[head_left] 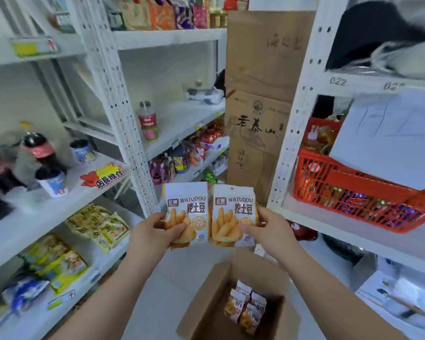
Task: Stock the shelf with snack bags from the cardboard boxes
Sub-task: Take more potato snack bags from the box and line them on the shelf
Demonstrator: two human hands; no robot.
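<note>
Two white-and-orange WATUDOU snack bags are held upright side by side in front of me. My left hand [155,235] pinches the left bag [187,207] at its lower left corner. My right hand [268,229] pinches the right bag [233,207] at its lower right corner. Below them on the floor stands an open cardboard box [206,298] with several more of the same bags [245,307] inside. White metal shelving [118,99] rises to the left and straight ahead.
The left shelves hold cola bottles [38,149], cups, a red-yellow promo tag [101,174] and yellow snack packs [98,225]. Tall stacked cardboard boxes [260,99] stand ahead. A red plastic basket [358,190] sits on the right shelf under white paper.
</note>
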